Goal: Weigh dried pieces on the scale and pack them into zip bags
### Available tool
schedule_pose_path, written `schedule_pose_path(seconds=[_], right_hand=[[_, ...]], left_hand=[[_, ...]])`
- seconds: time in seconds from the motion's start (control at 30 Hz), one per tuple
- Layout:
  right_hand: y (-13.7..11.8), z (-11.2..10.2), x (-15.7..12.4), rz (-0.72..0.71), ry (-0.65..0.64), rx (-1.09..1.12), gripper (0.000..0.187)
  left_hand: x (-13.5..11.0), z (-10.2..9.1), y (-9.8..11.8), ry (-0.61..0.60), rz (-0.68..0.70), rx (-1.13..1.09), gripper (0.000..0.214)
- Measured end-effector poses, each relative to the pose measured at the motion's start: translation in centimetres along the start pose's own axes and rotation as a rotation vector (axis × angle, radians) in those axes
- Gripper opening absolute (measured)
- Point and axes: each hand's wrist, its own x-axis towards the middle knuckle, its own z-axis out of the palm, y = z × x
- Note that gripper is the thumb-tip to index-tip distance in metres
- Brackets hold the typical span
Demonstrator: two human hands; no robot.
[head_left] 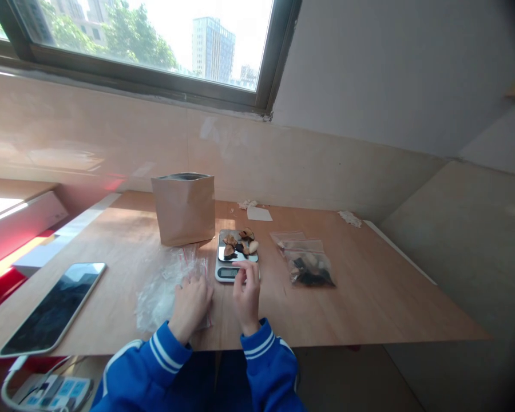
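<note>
Mid-frame, mixed brown, black and white dried pieces (239, 248) lie unbagged on a white digital scale (228, 273); right of centre, a clear zip bag (309, 266) is filled. The right hand (247, 290) looks empty, fingers parted; the left hand's (192, 301) grip on crumpled clear plastic bags (157, 297) is unclear.

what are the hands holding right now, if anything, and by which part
No clear hold shows. The left hand is at the clear plastic bags; whether it grips them cannot be told. The right hand, by the scale, shows nothing held.
</note>
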Motion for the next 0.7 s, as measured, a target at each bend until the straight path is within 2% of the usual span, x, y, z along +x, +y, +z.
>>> schedule_pose_path(seconds=[0.07, 0.17, 0.27, 0.37, 0.43, 0.53, 0.6, 0.7], right_hand=[[-0.8, 0.7, -0.8, 0.043, -0.058, 0.032, 0.021], [-1.7, 1.7, -1.5, 0.132, -0.116, 0.072, 0.017], [-2.3, 2.2, -1.1, 0.221, -0.135, 0.105, 0.018], [-2.0, 1.8, 0.1, 0.227, -0.199, 0.121, 0.025], [-1.1, 1.2, 1.1, 0.244, -0.214, 0.115, 0.029], [0.9, 0.1, 2.8, 0.354, -0.199, 0.153, 0.037], [2.0, -0.6, 3.9, 0.368, -0.277, 0.175, 0.039], [2.8, -1.4, 5.4, 0.223, -0.396, 0.098, 0.034]], left_hand=[[0.4, -0.5, -0.1, 0.038, 0.011, -0.027, 0.03], [1.0, -1.3, -0.3, 0.189, 0.055, -0.22, 0.03], [1.0, -1.9, -0.2, 0.303, 0.157, -0.421, 0.03], [0.6, -2.5, 0.0, 0.374, 0.214, -0.528, 0.028], [0.4, -3.1, -0.1, 0.484, 0.104, -0.591, 0.027], [0.6, -4.1, -0.5, 0.616, -0.157, -0.678, 0.026], [1.1, -4.8, -0.8, 0.616, -0.25, -0.728, 0.025], [2.2, -5.4, -1.1, 0.605, -0.32, -0.8, 0.026]])
